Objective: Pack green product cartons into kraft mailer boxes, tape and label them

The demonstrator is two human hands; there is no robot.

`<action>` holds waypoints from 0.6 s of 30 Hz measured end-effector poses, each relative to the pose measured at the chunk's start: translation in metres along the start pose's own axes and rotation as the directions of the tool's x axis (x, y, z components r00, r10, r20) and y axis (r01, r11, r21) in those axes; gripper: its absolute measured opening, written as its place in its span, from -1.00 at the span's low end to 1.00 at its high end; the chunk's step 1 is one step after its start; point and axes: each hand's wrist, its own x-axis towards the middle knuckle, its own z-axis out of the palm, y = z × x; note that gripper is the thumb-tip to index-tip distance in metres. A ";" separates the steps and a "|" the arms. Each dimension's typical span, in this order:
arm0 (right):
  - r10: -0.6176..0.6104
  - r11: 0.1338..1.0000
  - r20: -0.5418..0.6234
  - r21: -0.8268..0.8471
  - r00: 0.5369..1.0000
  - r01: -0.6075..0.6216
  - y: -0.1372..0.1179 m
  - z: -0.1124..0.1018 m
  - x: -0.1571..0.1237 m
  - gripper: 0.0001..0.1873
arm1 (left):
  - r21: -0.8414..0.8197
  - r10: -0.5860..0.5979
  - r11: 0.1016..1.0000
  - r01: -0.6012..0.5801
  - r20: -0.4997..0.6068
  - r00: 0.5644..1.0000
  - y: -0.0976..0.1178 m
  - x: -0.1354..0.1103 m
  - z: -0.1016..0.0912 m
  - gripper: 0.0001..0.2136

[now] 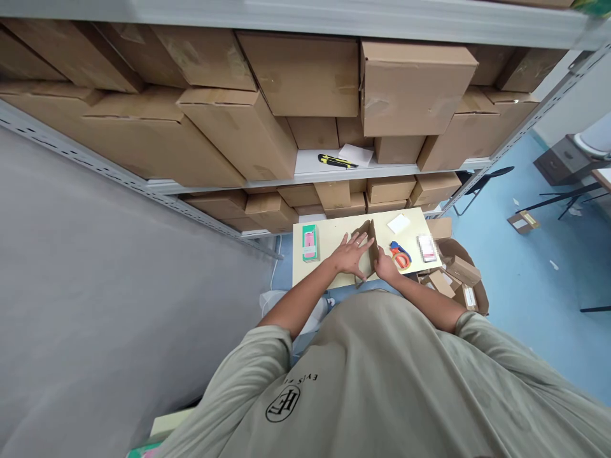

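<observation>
cardboard (pixel 374 231) partly covered by left hand (pixel 349 256), fingers spread wide; right hand (pixel 387 267) gripping edge, fingers partly hidden.

Single head-worn view: looks from above the wearer's shirt (pixel 382 375), forward and steeply down. Shirt nearest, spreads across bottom. Table (pixel 330 238) farther off, small, near mid-frame. Wide coverage: shelving rack (pixel 305 14) past the table's far edge, blue floor (pixel 539 280) past its right edge.

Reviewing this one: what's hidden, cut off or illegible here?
All in the head view:
- Part of the cardboard piece: covered by the left hand.
- Fine print on the green-and-pink box: too small.
- Markings on the pixelated item: blurred.
- Green item, lower left: cut off by the bottom edge.
</observation>
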 end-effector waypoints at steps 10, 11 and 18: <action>0.018 0.999 -0.007 0.034 1.000 -0.018 0.005 -0.003 -0.002 -0.23 | 0.306 -0.112 0.949 0.081 0.088 0.990 0.033 -0.010 0.036 0.20; 0.015 1.000 -0.012 0.027 1.000 -0.014 0.007 -0.004 -0.001 -0.23 | 0.344 -0.159 0.932 0.115 0.102 0.982 0.033 -0.010 0.036 0.16; -0.013 1.000 -0.021 0.017 1.000 0.013 0.015 -0.001 -0.002 -0.23 | 0.263 -0.294 0.932 0.250 0.142 0.945 0.019 0.002 0.029 0.38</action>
